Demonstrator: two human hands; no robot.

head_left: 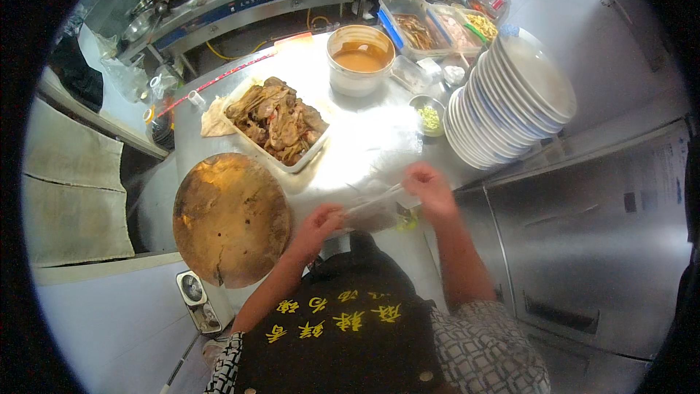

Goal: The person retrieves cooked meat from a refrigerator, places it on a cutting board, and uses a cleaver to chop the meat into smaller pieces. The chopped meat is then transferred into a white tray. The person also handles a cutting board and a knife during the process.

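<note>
A clear plastic bag (372,208) is stretched between my two hands at the near edge of the steel table. My left hand (324,220) pinches one end of it, and my right hand (429,184), a little blurred, grips the other end higher up. Beyond my left hand sits a white tub (303,161) heaped with brown cooked meat (281,122). The round wooden chopping board (232,220) lies to the left of my left hand. Past my right hand stands a small bowl of chopped green onion (429,118).
Tall stacks of white plates (510,98) rise at the right edge. A white bucket of brown liquid (360,62) stands at the back, near containers of sliced food (423,29). A steel cabinet (583,241) is on the right; a stove (270,1) lies beyond the table.
</note>
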